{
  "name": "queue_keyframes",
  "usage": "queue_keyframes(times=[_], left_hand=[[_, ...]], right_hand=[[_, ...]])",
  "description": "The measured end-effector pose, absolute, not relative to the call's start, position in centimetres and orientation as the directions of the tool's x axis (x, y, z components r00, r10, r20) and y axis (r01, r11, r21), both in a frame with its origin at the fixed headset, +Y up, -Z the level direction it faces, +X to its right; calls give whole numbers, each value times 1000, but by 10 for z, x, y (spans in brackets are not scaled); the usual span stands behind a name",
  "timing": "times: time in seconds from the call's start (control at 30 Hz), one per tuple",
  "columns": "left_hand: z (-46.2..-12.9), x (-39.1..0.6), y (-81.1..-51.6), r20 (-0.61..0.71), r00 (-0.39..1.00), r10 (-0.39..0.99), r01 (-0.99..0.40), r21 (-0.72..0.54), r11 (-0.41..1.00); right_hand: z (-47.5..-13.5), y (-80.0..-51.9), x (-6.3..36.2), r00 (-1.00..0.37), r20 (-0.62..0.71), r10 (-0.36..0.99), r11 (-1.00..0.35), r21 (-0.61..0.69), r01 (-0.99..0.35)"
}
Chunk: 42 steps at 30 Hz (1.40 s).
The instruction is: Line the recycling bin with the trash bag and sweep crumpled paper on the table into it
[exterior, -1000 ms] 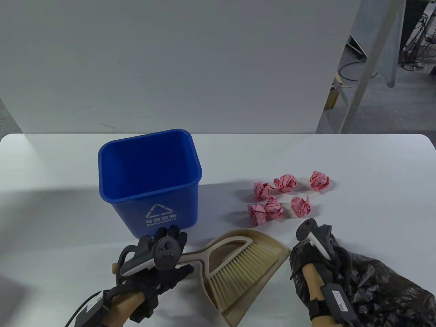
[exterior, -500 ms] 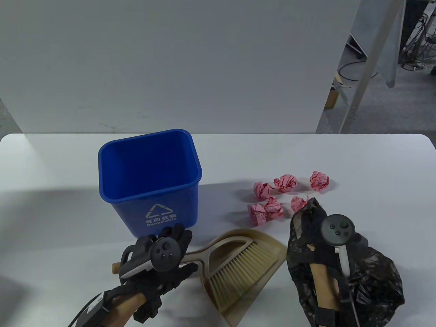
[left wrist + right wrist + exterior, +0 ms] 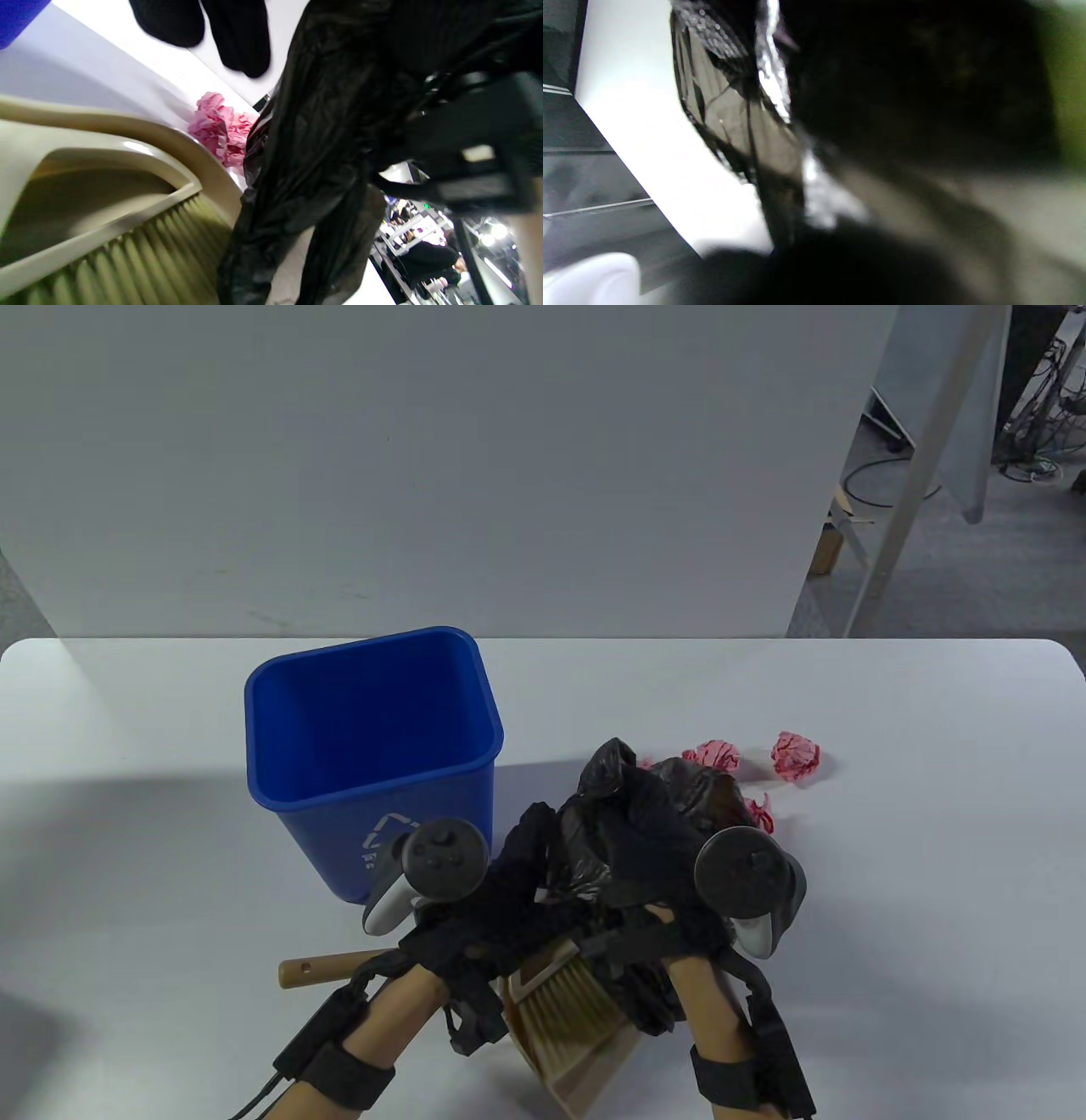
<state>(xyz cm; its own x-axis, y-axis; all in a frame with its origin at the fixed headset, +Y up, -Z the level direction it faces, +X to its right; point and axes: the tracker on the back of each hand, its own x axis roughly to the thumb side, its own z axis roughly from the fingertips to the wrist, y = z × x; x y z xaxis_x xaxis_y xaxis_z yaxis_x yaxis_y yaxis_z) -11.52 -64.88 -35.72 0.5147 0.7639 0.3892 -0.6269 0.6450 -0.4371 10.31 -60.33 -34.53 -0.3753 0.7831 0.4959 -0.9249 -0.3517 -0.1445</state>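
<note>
**At the near table edge: black bag held up between both hands, bin unlined**

Item 1. Trash bag (image 3: 670,797), black, thin film, bunched. It is held above the dustpan (image 3: 585,1060), just right of the recycling bin (image 3: 373,746). The right hand (image 3: 662,848) is curled round the bunched film. The left hand (image 3: 501,899) is pressed against the bag's left side; whether its fingers have closed on the film cannot be told, since two fingertips (image 3: 242,38) hang free in the left wrist view.

Item 2. Recycling bin, blue, upright, open mouth bare of any liner.

Item 3. Crumpled paper (image 3: 796,755), pink; further balls lie near it on the table (image 3: 933,831), some hidden behind the bag.

Item 4. Brush (image 3: 564,993), nested in the dustpan, wooden handle (image 3: 327,970) pointing left.

Handling note, as a judgement: the bag's open hem is best found and spread by both hands before it is carried over the bin. The film should be lifted clear of the brush bristles and the paper, so that nothing is dragged. The hem is then to be folded over all four rim edges.

View note: the table view gives the layout and the bare bin. Only the left wrist view shows a paper ball (image 3: 220,127) touching the dustpan's rim, with the bag hanging just beside it. The right wrist view is blurred; only glossy film (image 3: 734,110) against the white table is made out.
</note>
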Motion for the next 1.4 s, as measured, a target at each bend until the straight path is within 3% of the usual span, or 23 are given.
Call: queue_keyframes(times=[0.23, 0.43, 0.67, 0.8, 0.97, 1.2, 1.27, 1.4], left_hand=[[-352, -155, -639, 402, 647, 648, -675, -94, 732], [-350, -188, -626, 325, 598, 733, -786, 56, 616], [-344, -212, -610, 322, 541, 777, -840, 169, 516], [-342, -222, -605, 331, 502, 799, -865, 199, 461], [-341, -230, -604, 333, 459, 824, -887, 213, 409], [-340, -234, -602, 338, 441, 832, -896, 225, 384], [-340, -234, -602, 338, 438, 833, -897, 222, 381], [-340, -233, -603, 337, 438, 833, -898, 215, 384]], right_hand=[[-345, -630, 129, -476, 443, 760, -466, -140, -874], [-345, -630, 148, -553, 409, 726, -501, -237, -833], [-337, -621, 163, -812, 317, 489, -665, -467, -583], [-343, -627, 166, -813, 290, 505, -711, -394, -583], [-350, -636, 155, -882, 281, 378, -846, -283, -452], [-346, -633, 160, -880, 221, 421, -789, -389, -476], [-346, -635, 162, -851, 241, 467, -771, -360, -525], [-346, -636, 154, -678, 359, 641, -685, -132, -717]])
